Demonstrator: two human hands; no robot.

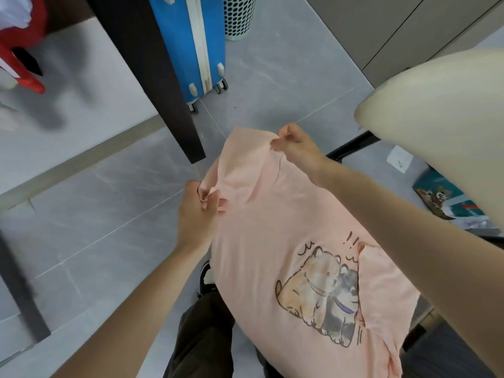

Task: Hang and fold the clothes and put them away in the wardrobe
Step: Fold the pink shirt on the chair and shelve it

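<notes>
A pale pink T-shirt with a cartoon print of two dogs hangs spread in front of me, held up over the grey tiled floor. My left hand grips a bunched edge of the shirt at its near left side. My right hand pinches the shirt's far top edge between thumb and fingers. The cloth stretches between the two hands and drapes down toward my legs. The wardrobe's dark panel stands just beyond the shirt on the left.
A blue suitcase and a perforated laundry basket stand on the floor ahead. A cream cushion fills the right side, with boxes beneath it. Red clothing hangs at the top left.
</notes>
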